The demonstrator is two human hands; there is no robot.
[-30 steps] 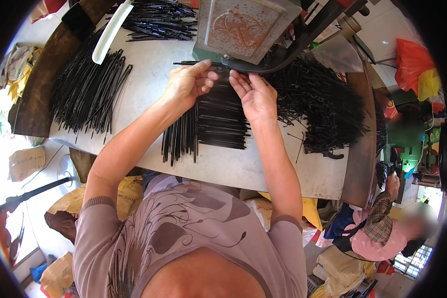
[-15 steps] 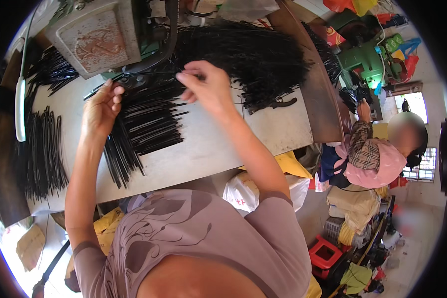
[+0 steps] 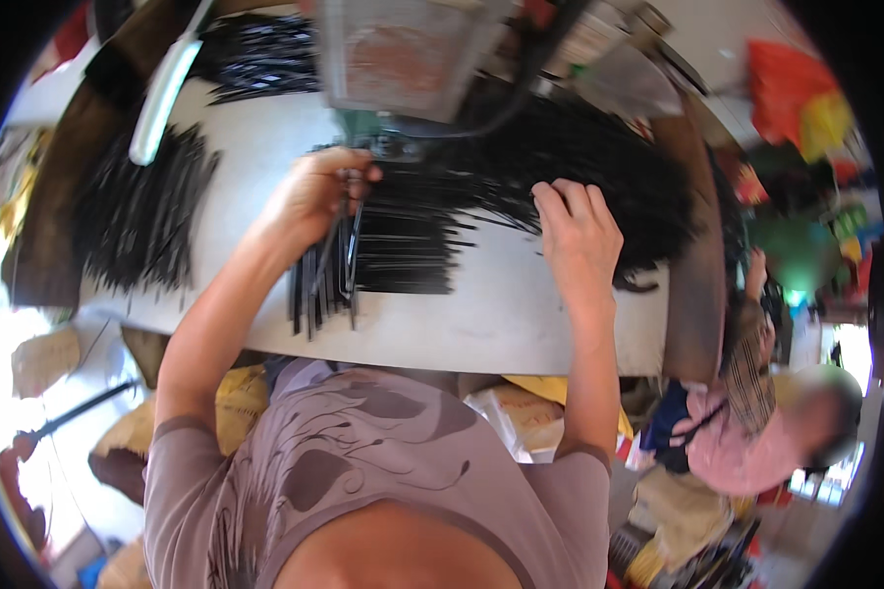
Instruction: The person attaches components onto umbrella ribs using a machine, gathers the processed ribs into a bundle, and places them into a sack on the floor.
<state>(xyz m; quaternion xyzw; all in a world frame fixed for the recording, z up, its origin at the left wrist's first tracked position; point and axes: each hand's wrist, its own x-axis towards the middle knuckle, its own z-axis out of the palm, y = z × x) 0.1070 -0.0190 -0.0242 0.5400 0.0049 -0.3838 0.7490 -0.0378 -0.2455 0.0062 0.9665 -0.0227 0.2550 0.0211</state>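
Note:
My left hand [image 3: 316, 196] is closed below the machine head [image 3: 398, 59], a pale metal box with worn paint. A thin black strip [image 3: 352, 250] hangs from its fingers over a row of similar strips. My right hand [image 3: 580, 236] is at the left edge of a big tangled heap of black strips [image 3: 609, 147]. Its fingers bend downward, close together; what they hold, if anything, is hidden. Between my hands a neat stack of black strips [image 3: 408, 240] lies on the pale tabletop [image 3: 501, 329].
More black strips [image 3: 147, 216] lie in a bundle at the left, and others [image 3: 260, 59] at the back left. A lit lamp tube [image 3: 167, 93] hangs over the left side. Beyond the brown table rim [image 3: 695, 255], a person in pink [image 3: 732, 442] sits by a green machine [image 3: 791, 250].
My right hand has drawn back from beside the left and moved right to the heap. My left hand has turned, its strip now hanging down. The whole view has swung left.

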